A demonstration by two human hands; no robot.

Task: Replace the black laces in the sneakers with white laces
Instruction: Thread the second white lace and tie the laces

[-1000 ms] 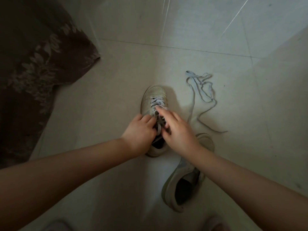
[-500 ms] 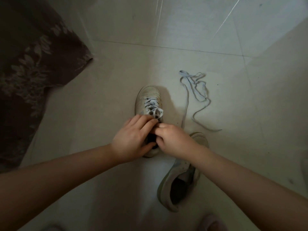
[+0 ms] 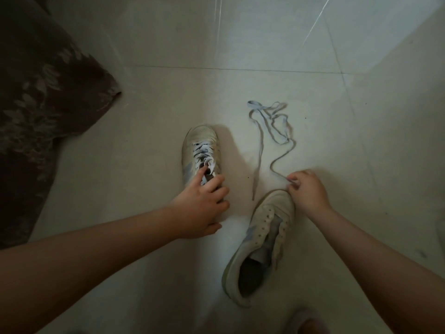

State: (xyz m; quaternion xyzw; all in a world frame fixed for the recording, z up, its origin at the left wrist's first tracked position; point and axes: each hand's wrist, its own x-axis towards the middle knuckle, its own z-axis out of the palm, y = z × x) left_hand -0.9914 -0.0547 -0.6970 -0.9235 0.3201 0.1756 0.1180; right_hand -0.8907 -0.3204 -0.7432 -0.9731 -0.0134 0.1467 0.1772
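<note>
Half a second back, both hands together on the far sneaker [image 3: 199,145], working at its lace. Now apart. Left hand [image 3: 202,206] on the back part of that sneaker, fingers [image 3: 218,183] spread and lying over it, one fingertip touching the white bow. Not gripping anything, as far as can be told. Right hand [image 3: 307,189] over by the toe of the near sneaker [image 3: 262,235], fingers bunched, pinching one end of the loose white lace [image 3: 272,126]. Rest of that lace in loops and wiggles on the floor [image 3: 144,116], farther away, with its other end lying free between the two sneakers.

Probably means the far sneaker is finished: white lace crisscrossed up it and tied at the top. Looks like time for the second one. Near sneaker on the floor close by, open, with bare little holes and no lace at all. So about halfway, at a guess. Next job likely poking that pinched end through the lowest holes near the toe.

Hard to see much in this dim light. Back half of the far sneaker hidden under the left hand. Lace tip hidden inside the right fingers. No black laces anywhere in view. Dark flowery cloth [image 3: 48,104] at the left, cut off by the edge. Something round and pinkish at the bottom edge [image 3: 305,321], maybe a foot, too cut off to tell.
</note>
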